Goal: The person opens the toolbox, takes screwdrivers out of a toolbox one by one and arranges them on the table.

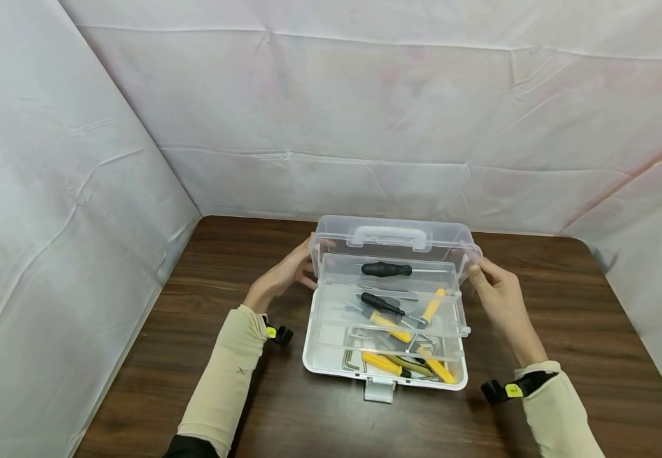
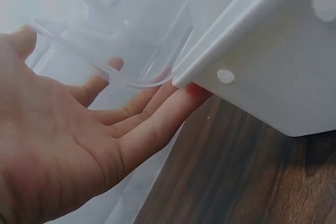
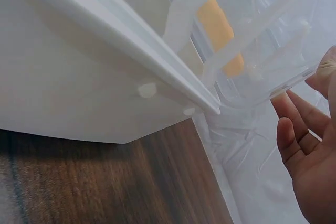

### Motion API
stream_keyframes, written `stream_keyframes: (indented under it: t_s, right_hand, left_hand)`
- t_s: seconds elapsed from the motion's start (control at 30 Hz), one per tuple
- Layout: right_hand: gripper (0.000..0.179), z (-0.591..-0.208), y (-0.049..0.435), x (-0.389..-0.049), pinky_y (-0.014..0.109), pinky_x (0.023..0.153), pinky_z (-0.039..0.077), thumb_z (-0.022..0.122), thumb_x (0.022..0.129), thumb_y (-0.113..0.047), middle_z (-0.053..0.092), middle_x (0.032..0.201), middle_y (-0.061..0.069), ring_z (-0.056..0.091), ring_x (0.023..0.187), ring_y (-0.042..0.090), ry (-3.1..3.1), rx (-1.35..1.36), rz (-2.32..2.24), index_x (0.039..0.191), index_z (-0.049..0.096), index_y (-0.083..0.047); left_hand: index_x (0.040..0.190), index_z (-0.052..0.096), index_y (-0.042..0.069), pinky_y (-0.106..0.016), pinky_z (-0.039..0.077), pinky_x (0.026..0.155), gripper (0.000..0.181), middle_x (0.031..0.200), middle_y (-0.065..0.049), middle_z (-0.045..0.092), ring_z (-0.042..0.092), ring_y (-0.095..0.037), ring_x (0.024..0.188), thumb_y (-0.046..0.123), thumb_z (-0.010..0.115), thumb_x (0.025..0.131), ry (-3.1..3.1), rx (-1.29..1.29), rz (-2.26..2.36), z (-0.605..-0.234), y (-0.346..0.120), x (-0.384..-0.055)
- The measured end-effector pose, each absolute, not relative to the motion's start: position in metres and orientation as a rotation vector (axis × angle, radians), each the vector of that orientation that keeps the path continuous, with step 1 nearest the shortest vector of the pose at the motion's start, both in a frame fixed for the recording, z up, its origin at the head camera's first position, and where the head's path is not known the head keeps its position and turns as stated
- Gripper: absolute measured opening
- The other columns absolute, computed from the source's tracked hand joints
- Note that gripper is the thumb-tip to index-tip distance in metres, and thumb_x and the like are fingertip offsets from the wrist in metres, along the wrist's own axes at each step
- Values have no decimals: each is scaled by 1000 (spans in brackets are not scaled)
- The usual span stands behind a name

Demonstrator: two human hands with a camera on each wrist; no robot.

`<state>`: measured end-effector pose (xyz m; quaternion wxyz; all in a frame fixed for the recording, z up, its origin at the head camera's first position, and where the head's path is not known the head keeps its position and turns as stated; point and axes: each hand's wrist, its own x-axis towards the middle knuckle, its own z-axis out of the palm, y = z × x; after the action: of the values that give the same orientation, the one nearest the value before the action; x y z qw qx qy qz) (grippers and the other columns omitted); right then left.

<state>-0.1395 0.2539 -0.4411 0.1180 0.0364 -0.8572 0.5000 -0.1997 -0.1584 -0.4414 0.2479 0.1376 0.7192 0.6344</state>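
Note:
A toolbox [image 1: 337, 364] with a white base and a clear plastic lid [image 1: 331, 228] stands raised open on the table. Clear trays [image 1: 331, 299] inside are spread in steps. At the lid's left edge, my left hand [image 1: 282, 275] holds the rim, one fingertip showing through the plastic; in the left wrist view another finger touches the base's corner. With thumb and fingers, my right hand [image 1: 500, 294] pinches the lid's right edge. Two black-handled screwdrivers [image 1: 386, 270] lie in the trays. Several yellow-handled tools [image 1: 437, 366] and hex keys [image 1: 349, 359] lie lower down.
A white handle [image 1: 388, 236] is on the lid, and a latch [image 1: 379, 391] hangs at the box's front. The box rests on a dark wooden table [image 1: 205, 337]. White sheeting [image 1: 331, 114] rises behind the table and at both sides.

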Motion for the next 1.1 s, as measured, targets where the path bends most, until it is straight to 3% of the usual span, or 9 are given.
stream_keyframes:
  t_s: [0.13, 0.3, 0.43, 0.53, 0.7, 0.8, 0.9, 0.97, 1.1]
  right_hand:
    - [39, -439, 253, -143, 21, 55, 45, 58, 107, -30, 60, 74, -19, 53, 64, 8, -2542, 99, 1448, 142, 66, -16]
    - [38, -438, 252, -148, 21, 57, 47, 56, 108, -32, 66, 82, -27, 54, 65, 7, -2531, 101, 1467, 143, 66, -19]
    - [38, -440, 252, -152, 20, 55, 45, 55, 109, -31, 62, 71, -28, 54, 62, 3, -2530, 61, 1450, 137, 70, -9]
    - [39, -442, 251, -156, 21, 52, 41, 55, 110, -32, 53, 59, -20, 50, 56, 5, -2537, 24, 1444, 126, 75, -3]
    - [43, -443, 248, -164, 19, 54, 43, 54, 110, -36, 53, 59, -19, 50, 56, 5, -2544, -27, 1455, 103, 75, 2]
    - [48, -444, 247, -167, 18, 56, 46, 54, 110, -38, 57, 64, -18, 55, 58, 8, -2554, -49, 1449, 98, 73, 4]
    - [49, -444, 246, -169, 18, 56, 46, 54, 109, -39, 59, 65, -14, 56, 58, 9, -2564, -51, 1460, 102, 74, 5]
    - [48, -445, 245, -171, 18, 56, 46, 54, 109, -39, 59, 66, -13, 56, 58, 6, -2570, -46, 1474, 114, 76, 4]
    - [47, -448, 243, -171, 16, 58, 49, 56, 109, -37, 61, 73, -26, 57, 65, -1, -2558, -44, 1529, 133, 70, 0]
  left_hand:
    - [159, 41, 13, -47, 63, 78, 78, 149, -25, 51, 68, -34, 117, 65, 13, 108, 1966, 361, 1716, -441, -157, -202]
    - [159, 40, 12, -46, 64, 76, 83, 145, -29, 55, 70, -34, 112, 68, 10, 106, 1960, 344, 1720, -443, -155, -203]
    - [160, 38, 12, -46, 63, 75, 86, 161, -19, 41, 64, -44, 127, 69, 4, 105, 1945, 376, 1737, -448, -155, -203]
    - [162, 36, 13, -47, 63, 74, 88, 167, -13, 31, 59, -47, 132, 71, 5, 103, 1950, 407, 1754, -452, -156, -202]
    - [160, 40, 11, -46, 64, 73, 82, 159, -16, 45, 66, -39, 125, 69, 16, 106, 1979, 389, 1790, -460, -157, -201]
    - [155, 48, 10, -45, 64, 71, 73, 152, -17, 55, 67, -35, 124, 61, 22, 110, 2009, 346, 1814, -463, -155, -201]
    - [148, 57, 8, -44, 64, 73, 70, 148, -16, 61, 64, -32, 130, 57, 23, 112, 2059, 300, 1824, -465, -153, -201]
    - [145, 61, 8, -43, 63, 78, 69, 148, -15, 61, 59, -30, 136, 56, 24, 112, 2102, 273, 1826, -465, -151, -200]
    - [143, 61, 3, -49, 57, 97, 68, 152, -15, 58, 51, -31, 142, 53, 26, 113, 2186, 224, 1834, -467, -149, -200]
